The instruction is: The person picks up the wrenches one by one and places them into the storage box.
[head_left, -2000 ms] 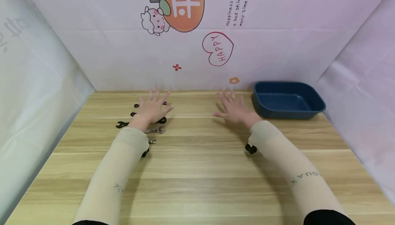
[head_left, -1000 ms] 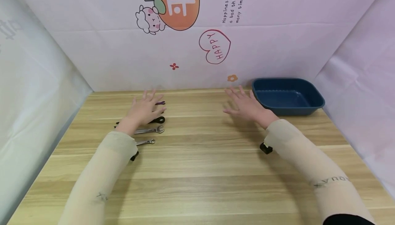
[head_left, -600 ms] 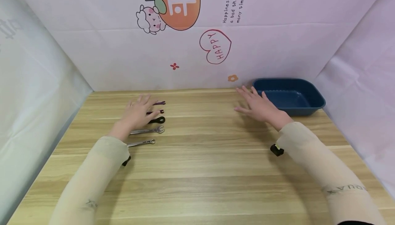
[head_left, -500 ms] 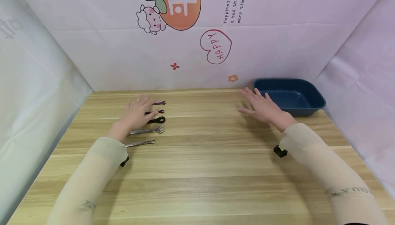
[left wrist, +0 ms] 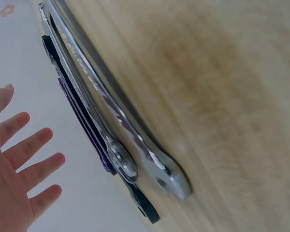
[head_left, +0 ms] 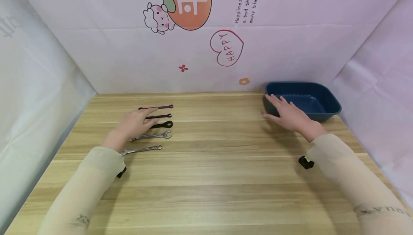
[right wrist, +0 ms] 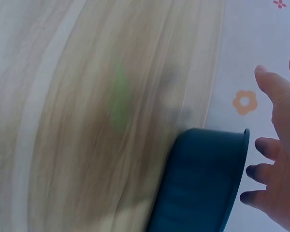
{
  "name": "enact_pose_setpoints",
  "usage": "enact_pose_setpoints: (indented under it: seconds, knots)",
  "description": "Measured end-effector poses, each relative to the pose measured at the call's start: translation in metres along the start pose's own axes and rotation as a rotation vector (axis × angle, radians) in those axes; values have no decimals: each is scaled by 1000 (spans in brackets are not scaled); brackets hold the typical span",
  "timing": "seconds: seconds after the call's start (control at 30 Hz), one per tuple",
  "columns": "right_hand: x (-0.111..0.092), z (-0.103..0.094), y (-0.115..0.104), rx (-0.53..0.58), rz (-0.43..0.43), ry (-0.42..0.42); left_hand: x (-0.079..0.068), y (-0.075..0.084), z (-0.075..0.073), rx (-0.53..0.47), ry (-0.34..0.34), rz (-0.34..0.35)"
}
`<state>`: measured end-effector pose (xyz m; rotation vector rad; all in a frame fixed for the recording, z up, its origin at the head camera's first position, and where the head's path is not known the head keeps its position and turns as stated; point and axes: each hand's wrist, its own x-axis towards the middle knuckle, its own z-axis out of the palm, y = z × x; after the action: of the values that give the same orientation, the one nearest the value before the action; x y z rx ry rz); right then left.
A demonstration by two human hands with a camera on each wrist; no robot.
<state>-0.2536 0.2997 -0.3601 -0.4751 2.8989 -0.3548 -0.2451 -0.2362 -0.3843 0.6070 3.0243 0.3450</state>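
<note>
My left hand (head_left: 131, 125) is held over the left part of the row of wrenches, fingers spread and holding nothing. At the back of the row are a thin purple wrench (head_left: 164, 106) and a second, darker purple wrench (head_left: 164, 116). In front of them come a black wrench (head_left: 165, 124), a silver open-ended wrench (head_left: 158, 135) and a smaller silver wrench (left wrist: 130, 128) nearest the body. The hand hides the left ends of the middle ones. My right hand (head_left: 290, 116), fingers extended and empty, hovers at the front left of a dark blue plastic bin (head_left: 314, 116).
The bin stands at the back right of the wooden table (head_left: 206, 177), close to the printed white backdrop (head_left: 113, 59). White cloth sides (head_left: 35, 84) flank the table. A black wrist camera (head_left: 306, 162) hangs under the right sleeve, another (head_left: 121, 172) under the left.
Both hands have drawn apart and back toward the body: the left moved left, uncovering more of the wrenches; the right moved right to the bin. Wrenches and bin stay put.
</note>
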Motion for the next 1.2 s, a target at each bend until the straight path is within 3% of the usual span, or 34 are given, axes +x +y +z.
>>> enact_pose_setpoints:
  seconds: [0.17, 0.47, 0.7, 0.97, 1.2]
  knots:
    - [-5, 0, 6, -3, 15, -11, -2, -3, 1, 13, 0, 8]
    - [-3, 7, -3, -75, -14, 10, -18, -12, 2, 7, -36, 13]
    - [-7, 9, 2, -106, -25, 72, -13, -7, 4, -2, -50, 15]
    - [-12, 12, 12, -116, -63, 166, -6, -2, 6, -77, -78, 34]
    - [-14, 14, 14, -114, -68, 182, -2, -2, 6, -96, -90, 76]
